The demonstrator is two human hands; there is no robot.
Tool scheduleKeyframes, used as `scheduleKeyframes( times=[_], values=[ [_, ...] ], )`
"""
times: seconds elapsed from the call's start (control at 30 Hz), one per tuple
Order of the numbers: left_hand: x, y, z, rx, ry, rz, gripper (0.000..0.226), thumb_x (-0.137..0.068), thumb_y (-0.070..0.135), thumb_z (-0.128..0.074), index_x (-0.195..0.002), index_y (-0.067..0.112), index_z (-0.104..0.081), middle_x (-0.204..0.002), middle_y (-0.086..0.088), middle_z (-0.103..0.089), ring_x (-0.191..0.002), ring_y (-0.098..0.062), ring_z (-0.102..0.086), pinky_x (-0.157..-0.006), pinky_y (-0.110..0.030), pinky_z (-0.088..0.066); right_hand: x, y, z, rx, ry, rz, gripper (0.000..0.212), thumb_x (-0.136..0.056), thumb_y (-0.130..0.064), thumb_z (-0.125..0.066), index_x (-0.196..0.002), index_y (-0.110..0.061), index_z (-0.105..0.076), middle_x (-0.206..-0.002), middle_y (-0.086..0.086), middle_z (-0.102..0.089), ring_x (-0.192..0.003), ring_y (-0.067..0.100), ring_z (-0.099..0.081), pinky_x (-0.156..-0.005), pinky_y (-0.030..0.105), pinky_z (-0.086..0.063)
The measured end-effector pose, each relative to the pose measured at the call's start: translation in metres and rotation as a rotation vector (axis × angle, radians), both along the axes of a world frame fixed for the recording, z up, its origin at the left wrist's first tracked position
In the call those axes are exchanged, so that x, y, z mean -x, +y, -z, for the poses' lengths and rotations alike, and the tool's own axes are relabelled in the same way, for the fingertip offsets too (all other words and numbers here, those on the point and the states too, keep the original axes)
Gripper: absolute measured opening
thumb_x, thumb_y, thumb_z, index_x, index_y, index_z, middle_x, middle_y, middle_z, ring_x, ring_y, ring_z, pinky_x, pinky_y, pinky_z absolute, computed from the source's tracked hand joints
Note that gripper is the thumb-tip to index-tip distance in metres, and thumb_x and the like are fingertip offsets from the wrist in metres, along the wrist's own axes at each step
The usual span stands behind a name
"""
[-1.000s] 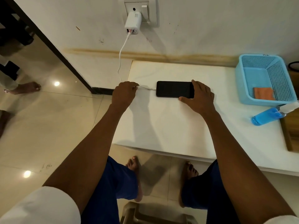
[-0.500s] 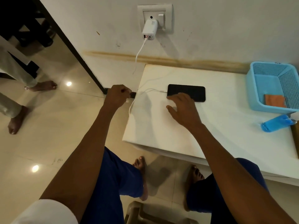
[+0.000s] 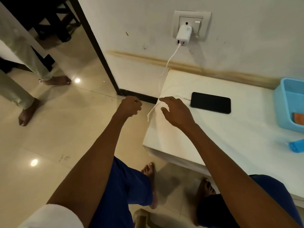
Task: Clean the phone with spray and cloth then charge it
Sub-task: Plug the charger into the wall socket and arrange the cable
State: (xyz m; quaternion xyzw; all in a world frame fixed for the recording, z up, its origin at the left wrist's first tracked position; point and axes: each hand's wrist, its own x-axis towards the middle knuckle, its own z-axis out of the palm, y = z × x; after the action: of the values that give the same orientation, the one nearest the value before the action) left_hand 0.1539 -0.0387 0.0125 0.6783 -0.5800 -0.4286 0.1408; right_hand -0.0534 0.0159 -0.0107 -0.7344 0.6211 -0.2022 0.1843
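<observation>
Two bare hands out in front, both left of the phone [image 3: 210,102]. Left hand [image 3: 130,106] curled into a loose fist, off the tabletop [image 3: 222,137] edge and above the floor [image 3: 49,137]; whether anything sits inside that grip, cannot tell. Right hand [image 3: 176,111] over the tabletop's left edge, just left of the phone and apart from it, grip spread with fingers loosely fanned, nothing pinched. Phone lying flat, dark screen up, near the tabletop's far left corner. White cable [image 3: 171,58] plugged into the phone's left end, trailing past the right fingertips, sagging over the tabletop edge, then rising to the white charger [image 3: 183,35] in the wall socket [image 3: 191,24], above and left of the phone. Blue basket [image 3: 279,102] well to the phone's right, cut by the frame edge, with an orange cloth [image 3: 298,118] inside. Blue spray bottle [image 3: 296,146] lying on the tabletop, right of and nearer than the phone, only partly in view. Another person's bare feet [image 3: 56,80] on the floor, far left of the phone.
</observation>
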Motion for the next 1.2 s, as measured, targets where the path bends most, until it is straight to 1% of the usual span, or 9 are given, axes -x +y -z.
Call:
scheduleKeyframes(
  times=[0.17, 0.37, 0.47, 0.63, 0.7, 0.8, 0.97, 1.1, 1.2],
  values=[
    [-0.006, -0.006, -0.003, 0.013, 0.095, -0.089, 0.025, -0.100, 0.013, -0.053, -0.120, 0.003, -0.064, -0.108, -0.019, -0.068, -0.084, -0.027, -0.062, -0.084, -0.044, -0.055, -0.026, -0.037, 0.004, -0.038, 0.384, -0.127, 0.035, -0.098, -0.020, -0.051, -0.131, -0.026, -0.061, -0.129, 0.000, -0.058, -0.114, 0.026, -0.050, -0.090, 0.039, -0.046],
    [-0.014, -0.006, -0.004, -0.054, 0.134, -0.120, 0.027, -0.099, 0.010, -0.053, -0.123, 0.001, -0.062, -0.115, -0.022, -0.066, -0.088, -0.029, -0.061, -0.087, -0.047, -0.054, -0.033, -0.052, 0.001, -0.063, 0.477, -0.139, 0.027, -0.101, -0.023, -0.050, -0.120, -0.028, -0.069, -0.117, 0.005, -0.052, -0.104, 0.027, -0.053, -0.083, 0.041, -0.052],
    [-0.016, -0.004, -0.002, -0.261, 0.153, -0.162, 0.028, -0.099, 0.015, -0.055, -0.121, 0.000, -0.062, -0.115, -0.017, -0.066, -0.094, -0.031, -0.063, -0.082, -0.042, -0.054, -0.034, -0.051, 0.000, -0.019, 0.525, -0.185, 0.026, -0.100, -0.019, -0.050, -0.118, -0.023, -0.068, -0.116, 0.005, -0.052, -0.100, 0.027, -0.054, -0.078, 0.042, -0.052],
    [-0.018, 0.002, 0.010, -0.467, 0.115, -0.129, 0.031, -0.100, 0.020, -0.053, -0.120, -0.003, -0.056, -0.113, -0.022, -0.067, -0.098, -0.037, -0.066, -0.091, -0.050, -0.056, -0.025, -0.041, 0.000, 0.079, 0.382, -0.138, 0.028, -0.104, -0.023, -0.042, -0.121, -0.022, -0.064, -0.120, 0.004, -0.055, -0.095, 0.025, -0.055, -0.076, 0.040, -0.052],
    [-0.018, 0.002, 0.015, -0.561, 0.195, -0.194, 0.033, -0.101, 0.026, -0.051, -0.120, -0.001, -0.050, -0.118, -0.026, -0.064, -0.106, -0.042, -0.064, -0.093, -0.054, -0.053, -0.022, -0.035, 0.001, 0.107, 0.218, -0.101, 0.025, -0.104, -0.020, -0.045, -0.117, -0.017, -0.066, -0.117, 0.006, -0.058, -0.095, 0.026, -0.057, -0.078, 0.042, -0.052],
    [-0.020, -0.002, 0.022, -0.649, 0.439, -0.342, 0.030, -0.100, 0.026, -0.051, -0.113, -0.001, -0.051, -0.118, -0.025, -0.063, -0.109, -0.040, -0.063, -0.096, -0.054, -0.052, -0.015, -0.027, 0.002, 0.138, 0.042, -0.090, 0.022, -0.103, -0.018, -0.048, -0.112, -0.014, -0.068, -0.111, 0.005, -0.060, -0.096, 0.024, -0.057, -0.082, 0.039, -0.050],
    [-0.019, -0.013, 0.027, -0.465, 0.771, -0.569, 0.019, -0.099, 0.016, -0.054, -0.103, 0.000, -0.063, -0.102, -0.014, -0.069, -0.085, -0.025, -0.066, -0.080, -0.039, -0.055, -0.003, -0.011, 0.007, 0.156, -0.036, -0.156, 0.020, -0.102, -0.020, -0.050, -0.111, -0.016, -0.068, -0.111, 0.000, -0.062, -0.101, 0.022, -0.057, -0.084, 0.039, -0.049],
    [-0.014, -0.020, 0.015, -0.202, 0.701, -0.605, 0.027, -0.097, 0.027, -0.060, -0.116, 0.009, -0.066, -0.094, -0.004, -0.074, -0.073, -0.019, -0.065, -0.069, -0.032, -0.051, 0.001, -0.005, 0.016, 0.126, 0.006, -0.172, 0.019, -0.100, -0.020, -0.054, -0.110, -0.021, -0.070, -0.115, -0.002, -0.061, -0.101, 0.023, -0.057, -0.086, 0.040, -0.049],
    [-0.014, -0.019, 0.004, 0.034, 0.610, -0.494, 0.026, -0.099, 0.025, -0.056, -0.118, 0.011, -0.068, -0.086, -0.003, -0.072, -0.072, -0.016, -0.064, -0.063, -0.025, -0.051, 0.002, -0.004, 0.020, 0.083, -0.019, -0.156, 0.022, -0.099, -0.015, -0.056, -0.115, -0.021, -0.071, -0.121, 0.000, -0.061, -0.105, 0.024, -0.058, -0.088, 0.037, -0.049]
  ],
)
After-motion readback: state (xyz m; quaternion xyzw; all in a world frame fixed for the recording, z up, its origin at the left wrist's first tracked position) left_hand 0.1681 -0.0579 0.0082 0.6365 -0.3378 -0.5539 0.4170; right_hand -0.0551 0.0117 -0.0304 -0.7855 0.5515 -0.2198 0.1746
